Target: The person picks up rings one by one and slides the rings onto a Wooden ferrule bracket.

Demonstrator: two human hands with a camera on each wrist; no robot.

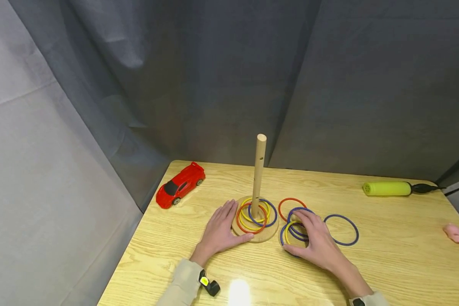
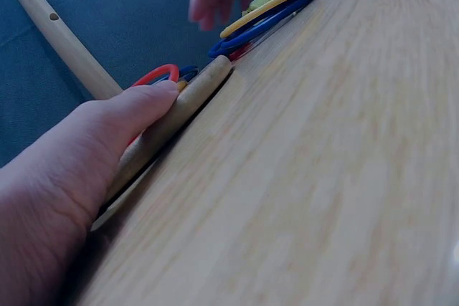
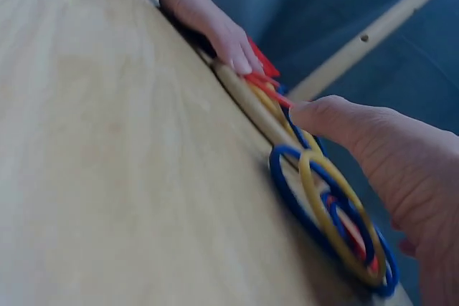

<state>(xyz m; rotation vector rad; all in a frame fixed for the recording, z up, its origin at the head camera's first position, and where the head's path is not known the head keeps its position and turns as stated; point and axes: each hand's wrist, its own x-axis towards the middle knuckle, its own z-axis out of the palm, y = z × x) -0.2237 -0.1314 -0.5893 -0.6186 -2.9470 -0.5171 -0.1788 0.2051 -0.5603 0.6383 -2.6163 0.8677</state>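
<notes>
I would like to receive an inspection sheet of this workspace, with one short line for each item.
Surface: pale wood-grain table, with bright glare at the near side.
Job's things: wooden post upright on a round base, red, yellow and blue rings around it; loose rings, several overlapping, right of the base.
Clutter: red toy car at left; yellow-green cylinder with black end and small pink toy at right.
Hands: left hand rests at the base's edge; right hand is over the loose rings, thumb and fingers apart.
Cables: nothing seen.
Surroundings: dark cloth behind, pale cloth at left.
</notes>
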